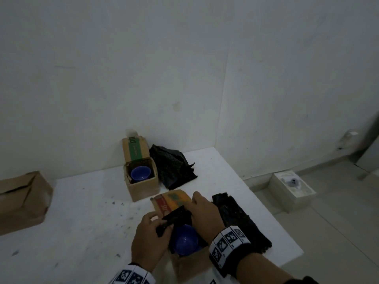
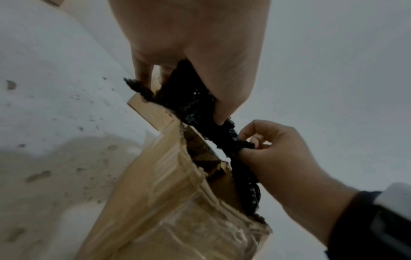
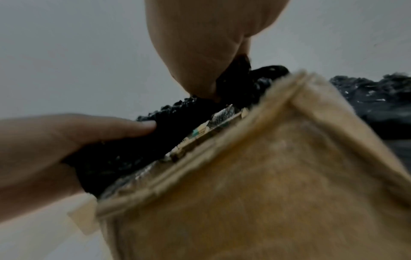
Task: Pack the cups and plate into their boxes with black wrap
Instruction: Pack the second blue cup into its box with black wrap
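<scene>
With your left hand [image 1: 148, 232] and right hand [image 1: 202, 211] both pinching the black wrap [image 1: 176, 218] over the blue cup [image 1: 184, 241] in the box [image 1: 190, 261] at lower centre, tugging unevenly could tear it or tip the cup.

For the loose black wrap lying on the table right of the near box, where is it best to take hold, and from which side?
Take the black wrap at its far short edge, coming from above with a pinch. It lies flat as a long strip, and that end is clear of the right hand.
</scene>
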`<state>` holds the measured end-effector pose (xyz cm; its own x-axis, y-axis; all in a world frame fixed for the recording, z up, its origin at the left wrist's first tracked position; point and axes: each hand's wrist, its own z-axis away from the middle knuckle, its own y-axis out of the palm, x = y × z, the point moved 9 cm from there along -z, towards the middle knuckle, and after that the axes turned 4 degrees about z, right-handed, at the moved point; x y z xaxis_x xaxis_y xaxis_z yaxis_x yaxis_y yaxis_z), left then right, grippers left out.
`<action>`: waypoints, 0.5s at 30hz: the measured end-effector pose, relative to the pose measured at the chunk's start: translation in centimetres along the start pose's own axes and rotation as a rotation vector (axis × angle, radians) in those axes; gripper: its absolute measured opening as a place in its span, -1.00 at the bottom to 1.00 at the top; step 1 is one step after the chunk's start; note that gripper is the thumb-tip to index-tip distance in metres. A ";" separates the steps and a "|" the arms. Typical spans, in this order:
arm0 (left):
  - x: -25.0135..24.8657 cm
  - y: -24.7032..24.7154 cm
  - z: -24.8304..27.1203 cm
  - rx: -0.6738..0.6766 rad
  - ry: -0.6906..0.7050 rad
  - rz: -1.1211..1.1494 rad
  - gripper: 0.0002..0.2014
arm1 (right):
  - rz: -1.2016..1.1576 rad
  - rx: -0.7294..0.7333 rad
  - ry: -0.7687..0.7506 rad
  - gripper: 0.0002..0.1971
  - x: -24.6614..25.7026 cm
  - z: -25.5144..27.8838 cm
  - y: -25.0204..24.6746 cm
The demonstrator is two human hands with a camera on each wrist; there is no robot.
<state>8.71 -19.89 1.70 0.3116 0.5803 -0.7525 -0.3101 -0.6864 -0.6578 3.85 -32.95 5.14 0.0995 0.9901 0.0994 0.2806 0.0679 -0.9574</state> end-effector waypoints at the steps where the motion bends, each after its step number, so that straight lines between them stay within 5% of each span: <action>1: 0.5 0.2 0.1 0.006 -0.010 0.025 -0.80 | 0.015 0.028 -0.011 -0.76 0.3 0.1 0.9; 3: 1.0 0.5 0.5 0.041 -0.022 0.076 -0.70 | 0.047 0.057 -0.010 -0.89 0.3 0.5 3.0; 7: 1.7 1.2 0.8 0.113 -0.045 0.177 -0.51 | 0.087 0.282 0.050 -0.83 0.4 1.1 6.3; 15: 1.7 2.8 2.0 0.195 -0.081 0.437 -0.52 | 0.065 0.607 0.061 -0.66 0.4 1.9 8.9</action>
<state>6.59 -19.96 -1.46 0.0464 0.2934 -0.9549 -0.5615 -0.7829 -0.2679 4.58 -31.69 -3.87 0.1580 0.9869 0.0341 -0.3204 0.0839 -0.9435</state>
